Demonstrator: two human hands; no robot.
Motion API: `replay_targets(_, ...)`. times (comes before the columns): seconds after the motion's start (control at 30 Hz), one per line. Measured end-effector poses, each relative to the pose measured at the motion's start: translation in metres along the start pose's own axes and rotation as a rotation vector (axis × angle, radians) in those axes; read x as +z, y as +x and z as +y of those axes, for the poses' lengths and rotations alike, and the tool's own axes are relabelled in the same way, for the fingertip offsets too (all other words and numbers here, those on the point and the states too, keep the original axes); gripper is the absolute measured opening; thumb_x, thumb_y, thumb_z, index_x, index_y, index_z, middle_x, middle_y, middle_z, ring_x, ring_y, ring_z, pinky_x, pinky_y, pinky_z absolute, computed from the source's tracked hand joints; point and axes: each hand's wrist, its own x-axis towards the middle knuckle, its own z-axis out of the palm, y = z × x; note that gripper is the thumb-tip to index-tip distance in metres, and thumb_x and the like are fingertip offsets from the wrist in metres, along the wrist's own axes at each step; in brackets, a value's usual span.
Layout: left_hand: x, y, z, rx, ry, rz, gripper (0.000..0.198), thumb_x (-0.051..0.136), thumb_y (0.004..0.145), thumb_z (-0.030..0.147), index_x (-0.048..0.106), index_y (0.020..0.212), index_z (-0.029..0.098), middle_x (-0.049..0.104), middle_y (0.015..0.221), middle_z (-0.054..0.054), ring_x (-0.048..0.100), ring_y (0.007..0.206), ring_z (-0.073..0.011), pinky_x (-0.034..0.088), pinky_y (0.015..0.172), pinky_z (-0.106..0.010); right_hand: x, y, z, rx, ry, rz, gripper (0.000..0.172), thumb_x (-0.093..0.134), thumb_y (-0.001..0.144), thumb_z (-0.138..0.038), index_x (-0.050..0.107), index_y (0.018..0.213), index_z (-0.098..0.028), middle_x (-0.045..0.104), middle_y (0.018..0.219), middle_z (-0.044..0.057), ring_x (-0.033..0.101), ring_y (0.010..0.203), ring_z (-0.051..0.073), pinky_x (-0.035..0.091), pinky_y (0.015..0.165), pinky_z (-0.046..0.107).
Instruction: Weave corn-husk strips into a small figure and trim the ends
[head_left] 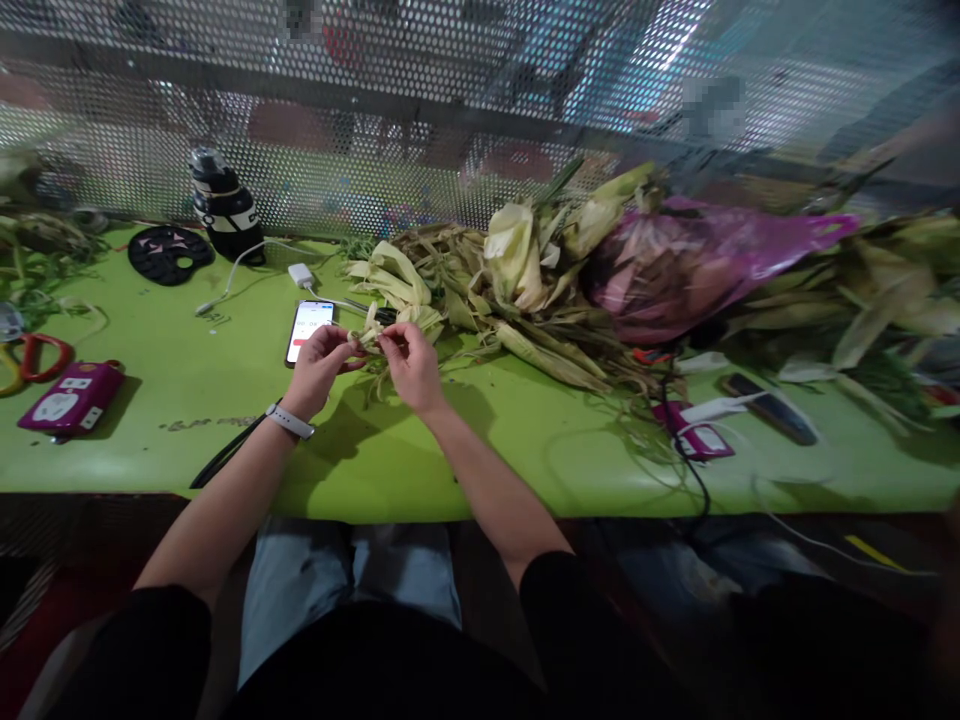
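Note:
Between my two hands is a small piece of pale corn husk (367, 338), pinched from both sides just above the green table. My left hand (324, 366), with a light watch (291, 420) at its wrist, has thumb and fingertips closed on one end. The fingertips of my right hand (409, 362) close on the other end. A phone (300, 340) with a lit screen lies beside my left hand, partly covered by it. Right behind my fingers, more pale husks (394, 277) lie against a large heap of dry corn husks (480, 285).
A purple plastic bag (675, 265) sits in the husk heap. A dark bottle (223, 205), black fan-shaped object (169, 254) and white charger (301, 277) lie at the back left. Scissors (45, 358) and purple power sockets (73, 397) are leftward; cables (686, 465) hang over the right edge.

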Motion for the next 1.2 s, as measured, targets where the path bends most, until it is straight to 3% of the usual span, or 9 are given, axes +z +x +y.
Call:
replay_targets(0.1, 0.0, -0.001, 0.001, -0.012, -0.003, -0.021, 0.03, 0.078, 0.073, 0.028, 0.054, 0.086, 0.016, 0.066, 0.08, 0.0, 0.068, 0.073, -0.0111, 0.062, 0.069, -0.027, 0.002, 0.0, -0.001, 0.089, 0.124, -0.003, 0.026, 0.055, 0.091, -0.048, 0.057, 0.093, -0.021, 0.065, 0.086, 0.002, 0.063, 0.076, 0.014, 0.053, 0.073, 0.029)
replay_targets(0.3, 0.001, 0.0, 0.0, -0.016, -0.057, -0.032, 0.04, 0.084, 0.067, 0.031, 0.051, 0.085, 0.017, 0.066, 0.077, 0.002, 0.068, 0.071, -0.0103, 0.062, 0.069, -0.026, 0.005, -0.003, 0.0, 0.067, 0.169, 0.009, 0.026, 0.057, 0.09, -0.048, 0.057, 0.095, -0.022, 0.065, 0.091, 0.003, 0.063, 0.082, 0.015, 0.054, 0.078, 0.031)
replay_targets(0.53, -0.001, -0.001, 0.004, -0.037, -0.123, -0.001, 0.036, 0.083, 0.068, 0.027, 0.053, 0.084, 0.017, 0.066, 0.079, 0.002, 0.067, 0.071, -0.0091, 0.06, 0.067, -0.023, 0.006, -0.005, -0.004, 0.109, 0.283, -0.025, 0.024, 0.06, 0.088, -0.045, 0.056, 0.096, -0.022, 0.065, 0.093, 0.003, 0.064, 0.084, 0.015, 0.054, 0.078, 0.031)
replay_targets(0.63, -0.003, -0.001, 0.005, -0.007, -0.125, 0.006, 0.037, 0.083, 0.068, 0.024, 0.057, 0.094, 0.019, 0.064, 0.079, 0.003, 0.066, 0.073, -0.0091, 0.06, 0.067, -0.022, 0.004, -0.005, -0.009, 0.119, 0.275, -0.051, 0.021, 0.061, 0.088, -0.042, 0.056, 0.094, -0.022, 0.064, 0.09, 0.003, 0.063, 0.082, 0.015, 0.054, 0.077, 0.032)
replay_targets(0.77, -0.004, -0.001, 0.006, -0.059, -0.111, -0.03, 0.048, 0.081, 0.07, 0.024, 0.063, 0.113, 0.022, 0.066, 0.084, 0.002, 0.068, 0.078, -0.0108, 0.061, 0.074, -0.027, 0.002, -0.005, -0.009, 0.088, 0.288, -0.076, 0.018, 0.059, 0.09, -0.04, 0.056, 0.095, -0.023, 0.064, 0.093, 0.003, 0.063, 0.084, 0.015, 0.053, 0.078, 0.032)
replay_targets(0.87, -0.004, 0.0, 0.005, -0.096, -0.129, -0.07, 0.035, 0.08, 0.072, 0.027, 0.067, 0.104, 0.019, 0.07, 0.094, -0.002, 0.069, 0.084, -0.0123, 0.06, 0.083, -0.03, 0.002, -0.005, -0.006, 0.066, 0.297, -0.09, 0.018, 0.059, 0.09, -0.039, 0.056, 0.096, -0.022, 0.064, 0.092, 0.003, 0.063, 0.084, 0.015, 0.053, 0.077, 0.032)
replay_targets(0.97, -0.005, 0.0, 0.002, -0.071, -0.14, -0.065, 0.031, 0.08, 0.072, 0.026, 0.067, 0.1, 0.02, 0.071, 0.091, 0.0, 0.069, 0.084, -0.0105, 0.058, 0.088, -0.03, 0.002, -0.005, -0.005, 0.052, 0.266, -0.113, 0.018, 0.057, 0.091, -0.039, 0.056, 0.098, -0.022, 0.064, 0.094, 0.003, 0.063, 0.085, 0.015, 0.054, 0.08, 0.033)
replay_targets(1.2, -0.007, 0.001, 0.002, -0.135, -0.097, -0.059, 0.029, 0.079, 0.074, 0.029, 0.062, 0.095, 0.018, 0.071, 0.089, -0.002, 0.071, 0.082, -0.0128, 0.06, 0.079, -0.03, 0.0, -0.003, -0.008, -0.12, 0.059, -0.102, 0.017, 0.053, 0.094, -0.038, 0.061, 0.094, -0.023, 0.059, 0.1, 0.006, 0.059, 0.097, 0.018, 0.052, 0.087, 0.036)
